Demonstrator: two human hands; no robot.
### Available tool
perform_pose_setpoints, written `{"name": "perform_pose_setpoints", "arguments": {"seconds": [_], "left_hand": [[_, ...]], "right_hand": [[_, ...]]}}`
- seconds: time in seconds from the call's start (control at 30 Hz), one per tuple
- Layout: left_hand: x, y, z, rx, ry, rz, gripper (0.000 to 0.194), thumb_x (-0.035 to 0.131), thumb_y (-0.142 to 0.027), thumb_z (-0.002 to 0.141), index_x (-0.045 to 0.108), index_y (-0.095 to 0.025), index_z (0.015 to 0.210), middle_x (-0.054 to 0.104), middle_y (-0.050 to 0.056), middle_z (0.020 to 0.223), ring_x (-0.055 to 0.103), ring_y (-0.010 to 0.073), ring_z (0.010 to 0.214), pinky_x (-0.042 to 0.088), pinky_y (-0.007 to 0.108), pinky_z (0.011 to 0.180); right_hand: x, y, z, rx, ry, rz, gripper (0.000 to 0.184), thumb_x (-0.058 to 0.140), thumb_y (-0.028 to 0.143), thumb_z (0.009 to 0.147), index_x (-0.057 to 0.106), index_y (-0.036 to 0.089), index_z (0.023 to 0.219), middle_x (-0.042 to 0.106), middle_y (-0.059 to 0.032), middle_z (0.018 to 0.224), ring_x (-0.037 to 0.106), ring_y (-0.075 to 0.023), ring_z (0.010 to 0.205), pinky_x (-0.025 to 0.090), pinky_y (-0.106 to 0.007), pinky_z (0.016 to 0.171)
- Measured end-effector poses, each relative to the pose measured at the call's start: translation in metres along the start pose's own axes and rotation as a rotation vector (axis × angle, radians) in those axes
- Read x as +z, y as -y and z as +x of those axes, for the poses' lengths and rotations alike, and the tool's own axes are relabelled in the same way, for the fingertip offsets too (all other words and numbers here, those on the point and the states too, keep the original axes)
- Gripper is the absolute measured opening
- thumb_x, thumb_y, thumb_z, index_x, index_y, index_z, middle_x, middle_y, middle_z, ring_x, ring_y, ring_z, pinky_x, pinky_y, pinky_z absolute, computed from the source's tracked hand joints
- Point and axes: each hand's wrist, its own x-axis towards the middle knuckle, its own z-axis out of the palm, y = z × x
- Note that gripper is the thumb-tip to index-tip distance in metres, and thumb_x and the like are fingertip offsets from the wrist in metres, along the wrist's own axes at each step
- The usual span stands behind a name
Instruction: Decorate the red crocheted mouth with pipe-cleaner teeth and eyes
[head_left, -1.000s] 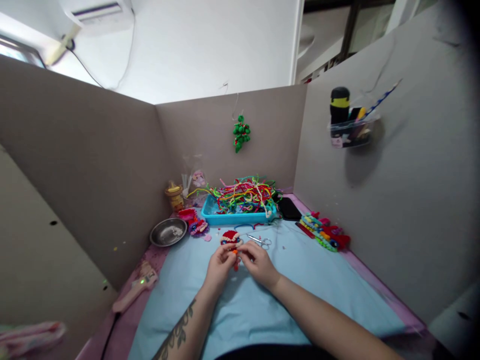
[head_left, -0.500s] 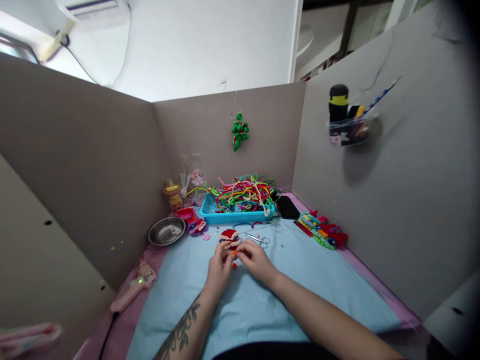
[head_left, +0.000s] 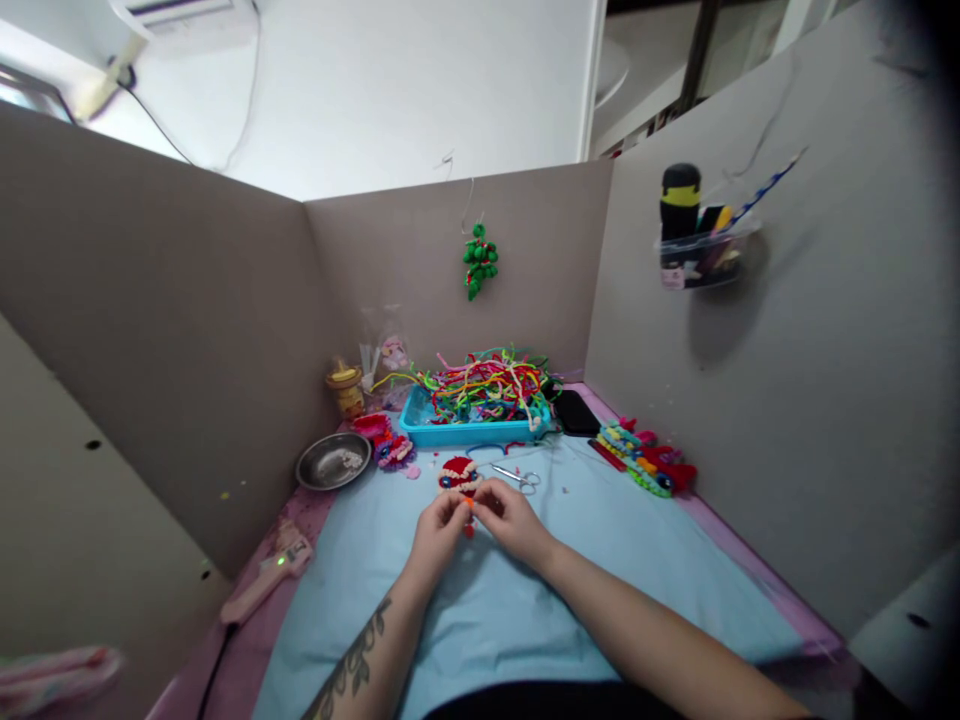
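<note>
Between my fingertips is a small orange piece (head_left: 469, 502), too small to make out fully. My left hand (head_left: 439, 530) pinches it from the left, my right hand (head_left: 512, 519) from the right. Just beyond them lies a red crocheted piece (head_left: 458, 474) with cream trim and blue eye-like spots, its near edge partly hidden by my fingers. Small scissors (head_left: 516, 475) rest on the cloth past my right hand. A little red bit (head_left: 469, 530) shows below my fingertips.
A blue tray (head_left: 472, 436) heaped with coloured yarn strands stands at the back. To the left are a metal bowl (head_left: 334, 463) and a pink glue gun (head_left: 268, 580) with its cord. Crocheted pieces (head_left: 651, 462) and a black phone (head_left: 576, 414) lie at the right.
My left fingers have curled in and drawn back from the red crocheted piece, so more of it shows. Both hands stay at the orange piece.
</note>
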Motion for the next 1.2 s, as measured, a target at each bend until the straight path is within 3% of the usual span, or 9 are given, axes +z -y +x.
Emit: {"name": "perform_pose_setpoints", "arguments": {"seconds": [0.07, 0.17, 0.37, 0.53, 0.73, 1.2], "left_hand": [[0.000, 0.001, 0.001, -0.017, 0.024, -0.019, 0.031, 0.060, -0.044, 0.074, 0.055, -0.015, 0.067, 0.054, -0.001, 0.059, 0.049, 0.0114, 0.055, 0.039, 0.023, 0.055], [0.001, -0.001, 0.000, -0.041, 0.048, -0.040, 0.033, 0.062, -0.045, 0.073, 0.052, -0.015, 0.062, 0.052, -0.002, 0.055, 0.046, 0.0105, 0.052, 0.037, 0.022, 0.054], [0.003, -0.005, -0.001, -0.077, 0.030, -0.065, 0.031, 0.061, -0.044, 0.073, 0.052, -0.015, 0.066, 0.051, -0.003, 0.053, 0.044, 0.0092, 0.049, 0.034, 0.021, 0.052], [0.002, -0.003, -0.001, -0.085, 0.006, -0.054, 0.030, 0.061, -0.044, 0.073, 0.054, -0.015, 0.066, 0.053, -0.003, 0.053, 0.046, 0.0098, 0.049, 0.036, 0.022, 0.053], [-0.001, -0.001, 0.000, -0.050, -0.017, 0.020, 0.026, 0.061, -0.038, 0.072, 0.061, -0.014, 0.063, 0.058, 0.000, 0.055, 0.050, 0.0116, 0.052, 0.038, 0.022, 0.056], [0.003, -0.006, -0.007, 0.022, -0.079, 0.158, 0.017, 0.062, -0.031, 0.072, 0.069, -0.015, 0.071, 0.063, 0.002, 0.058, 0.054, 0.0143, 0.056, 0.041, 0.024, 0.057]], "right_hand": [[-0.001, 0.001, 0.001, -0.005, 0.011, 0.027, 0.013, 0.056, 0.025, 0.082, 0.064, 0.019, 0.090, 0.063, -0.0044, 0.085, 0.058, -0.0157, 0.076, 0.047, -0.029, 0.069], [-0.003, 0.003, 0.003, -0.034, 0.027, 0.046, 0.012, 0.058, 0.025, 0.081, 0.068, 0.020, 0.085, 0.064, -0.0057, 0.086, 0.059, -0.0180, 0.085, 0.047, -0.033, 0.078], [-0.004, 0.003, 0.004, -0.013, 0.016, 0.042, 0.008, 0.061, 0.022, 0.079, 0.068, 0.019, 0.077, 0.064, -0.0051, 0.083, 0.059, -0.0169, 0.080, 0.048, -0.031, 0.073], [-0.003, 0.001, 0.002, -0.098, -0.020, -0.080, 0.010, 0.057, 0.019, 0.082, 0.067, 0.019, 0.079, 0.063, -0.0049, 0.082, 0.058, -0.0169, 0.079, 0.048, -0.032, 0.073], [-0.003, -0.005, -0.001, -0.189, 0.024, -0.146, 0.015, 0.053, 0.014, 0.083, 0.067, 0.020, 0.085, 0.062, -0.0051, 0.082, 0.058, -0.0171, 0.081, 0.049, -0.032, 0.074], [0.001, -0.008, -0.002, -0.171, 0.054, -0.353, 0.017, 0.048, 0.009, 0.084, 0.062, 0.019, 0.083, 0.057, -0.0052, 0.083, 0.056, -0.0177, 0.080, 0.047, -0.032, 0.075]]}}
